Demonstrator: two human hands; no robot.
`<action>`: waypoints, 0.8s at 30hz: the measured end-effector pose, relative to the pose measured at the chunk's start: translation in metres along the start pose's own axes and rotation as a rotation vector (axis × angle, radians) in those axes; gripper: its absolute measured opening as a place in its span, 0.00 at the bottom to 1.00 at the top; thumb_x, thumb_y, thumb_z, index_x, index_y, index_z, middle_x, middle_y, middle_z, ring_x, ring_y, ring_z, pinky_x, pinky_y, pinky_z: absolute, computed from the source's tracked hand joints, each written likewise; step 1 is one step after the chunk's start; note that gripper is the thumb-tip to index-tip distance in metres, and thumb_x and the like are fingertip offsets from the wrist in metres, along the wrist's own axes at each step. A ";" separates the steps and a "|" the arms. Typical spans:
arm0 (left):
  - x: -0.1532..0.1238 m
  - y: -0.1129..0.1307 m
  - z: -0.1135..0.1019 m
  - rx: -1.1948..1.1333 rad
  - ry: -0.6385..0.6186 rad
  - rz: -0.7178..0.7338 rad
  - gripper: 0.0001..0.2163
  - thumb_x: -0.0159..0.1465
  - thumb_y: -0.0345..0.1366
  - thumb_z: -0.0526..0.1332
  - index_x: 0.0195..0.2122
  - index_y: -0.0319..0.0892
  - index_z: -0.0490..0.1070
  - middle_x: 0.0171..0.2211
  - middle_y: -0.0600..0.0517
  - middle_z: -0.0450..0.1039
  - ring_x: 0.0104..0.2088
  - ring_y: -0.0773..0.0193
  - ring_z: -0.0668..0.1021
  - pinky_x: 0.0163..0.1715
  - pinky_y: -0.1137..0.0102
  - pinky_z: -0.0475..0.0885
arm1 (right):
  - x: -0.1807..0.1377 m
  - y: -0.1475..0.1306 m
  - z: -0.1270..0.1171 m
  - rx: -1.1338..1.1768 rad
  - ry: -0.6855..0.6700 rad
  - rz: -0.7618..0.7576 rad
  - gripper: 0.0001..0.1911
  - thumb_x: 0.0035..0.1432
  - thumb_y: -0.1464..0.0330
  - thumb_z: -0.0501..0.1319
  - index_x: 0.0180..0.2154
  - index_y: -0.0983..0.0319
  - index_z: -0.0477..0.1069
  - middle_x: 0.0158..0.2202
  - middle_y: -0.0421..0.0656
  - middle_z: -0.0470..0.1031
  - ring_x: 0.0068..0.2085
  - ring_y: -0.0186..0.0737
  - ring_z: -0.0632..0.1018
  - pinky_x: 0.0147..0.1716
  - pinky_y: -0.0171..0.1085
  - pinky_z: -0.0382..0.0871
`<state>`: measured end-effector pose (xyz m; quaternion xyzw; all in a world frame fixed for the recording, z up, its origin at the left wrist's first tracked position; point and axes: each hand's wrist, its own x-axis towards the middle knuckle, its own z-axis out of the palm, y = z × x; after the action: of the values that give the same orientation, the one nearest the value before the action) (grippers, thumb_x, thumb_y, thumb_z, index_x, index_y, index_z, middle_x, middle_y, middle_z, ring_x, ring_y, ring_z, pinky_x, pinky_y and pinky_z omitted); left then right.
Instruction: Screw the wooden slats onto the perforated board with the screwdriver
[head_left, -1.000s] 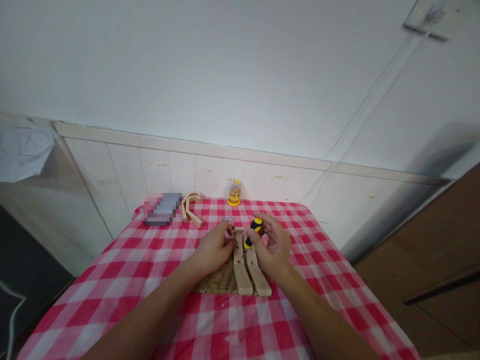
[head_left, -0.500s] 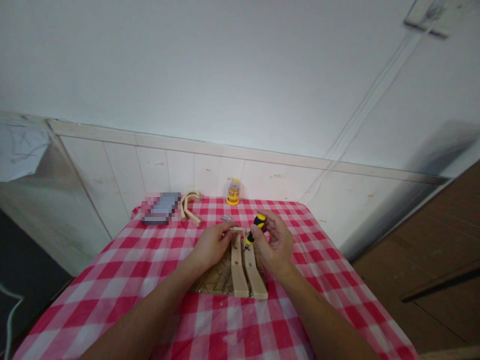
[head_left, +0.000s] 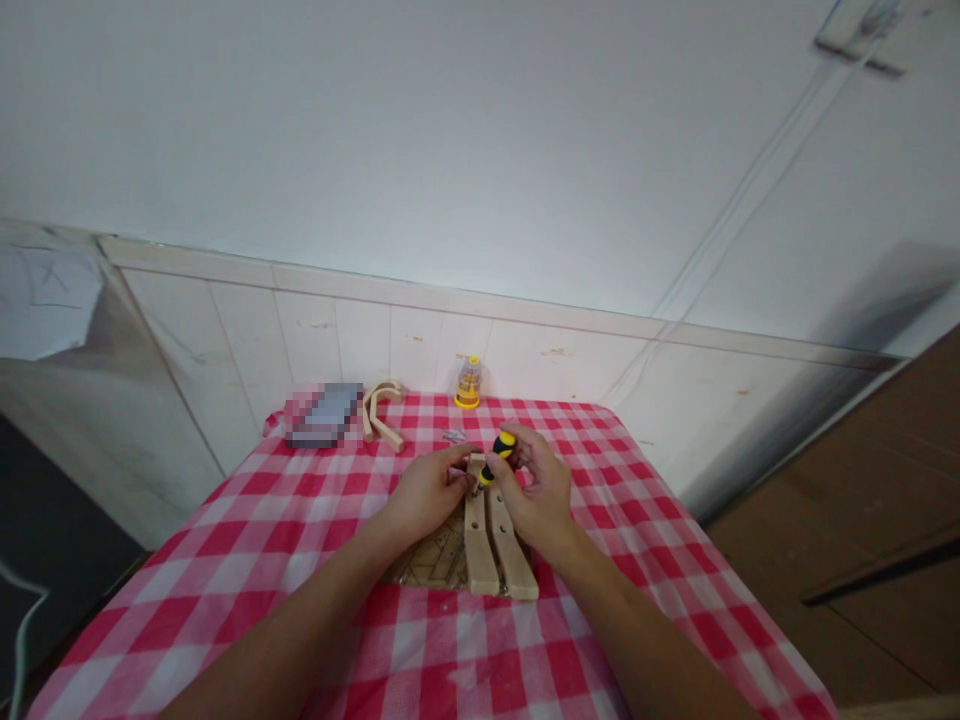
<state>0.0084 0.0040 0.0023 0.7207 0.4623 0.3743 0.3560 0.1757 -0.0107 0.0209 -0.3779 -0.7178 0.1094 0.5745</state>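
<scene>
My right hand [head_left: 541, 490] is closed round a yellow-and-black screwdriver [head_left: 504, 446]. The driver tilts, its tip down at the upper part of the left curved wooden piece [head_left: 480, 562]. The fingers of my left hand [head_left: 427, 492] grip that same piece near its far end. Alongside lies a second curved wooden piece [head_left: 516, 560] with dark holes in its face, partly behind my right hand. Both pieces rest on a brown patterned board [head_left: 427, 556]. Whether a screw sits under the tip is too small to tell.
A red-and-white checked cloth [head_left: 315, 560] covers the table. Small metal bits [head_left: 453, 436] lie beyond my hands. At the back stand a yellow bit case [head_left: 468, 384], a bent wooden part [head_left: 386, 432] and a blurred grey device [head_left: 330, 415]. The wall [head_left: 420, 340] borders the far edge.
My right hand has moved the screwdriver left, from the right wooden piece to the left one. My left hand stays at the far end of the left piece.
</scene>
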 end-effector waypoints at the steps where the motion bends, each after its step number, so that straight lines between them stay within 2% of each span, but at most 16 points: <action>1: 0.000 0.000 0.000 0.005 0.003 -0.005 0.20 0.61 0.28 0.58 0.54 0.43 0.73 0.46 0.47 0.81 0.45 0.57 0.81 0.47 0.66 0.75 | 0.000 0.001 0.000 0.003 -0.003 0.002 0.16 0.61 0.68 0.62 0.51 0.58 0.69 0.35 0.42 0.77 0.30 0.37 0.77 0.30 0.36 0.73; 10: -0.001 0.001 0.000 -0.089 -0.010 0.036 0.21 0.61 0.28 0.58 0.55 0.43 0.73 0.46 0.48 0.81 0.46 0.57 0.81 0.46 0.66 0.75 | 0.007 0.001 -0.002 0.035 -0.116 0.074 0.16 0.61 0.68 0.61 0.52 0.57 0.72 0.34 0.41 0.77 0.30 0.37 0.76 0.30 0.36 0.71; 14: -0.001 0.000 -0.001 -0.082 -0.012 0.029 0.21 0.60 0.28 0.58 0.55 0.44 0.73 0.45 0.47 0.81 0.44 0.57 0.82 0.45 0.66 0.75 | 0.008 -0.001 0.001 0.102 -0.080 0.145 0.16 0.59 0.67 0.63 0.50 0.58 0.71 0.31 0.39 0.76 0.24 0.34 0.72 0.24 0.33 0.68; 19: -0.002 0.001 0.000 -0.104 -0.014 0.003 0.20 0.60 0.28 0.59 0.54 0.43 0.74 0.42 0.47 0.82 0.40 0.57 0.83 0.43 0.66 0.76 | 0.008 -0.002 0.003 0.098 -0.027 0.194 0.16 0.55 0.66 0.67 0.47 0.58 0.70 0.29 0.37 0.75 0.22 0.32 0.70 0.21 0.31 0.64; 24: -0.001 0.000 0.001 -0.104 -0.011 0.010 0.20 0.60 0.28 0.59 0.53 0.44 0.75 0.43 0.48 0.82 0.42 0.57 0.82 0.43 0.67 0.76 | 0.009 -0.003 0.004 0.092 0.010 0.220 0.16 0.53 0.66 0.68 0.43 0.59 0.70 0.27 0.36 0.75 0.22 0.31 0.69 0.20 0.30 0.62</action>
<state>0.0089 0.0030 0.0016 0.7057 0.4365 0.3957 0.3936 0.1708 -0.0057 0.0280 -0.4279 -0.6635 0.2028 0.5792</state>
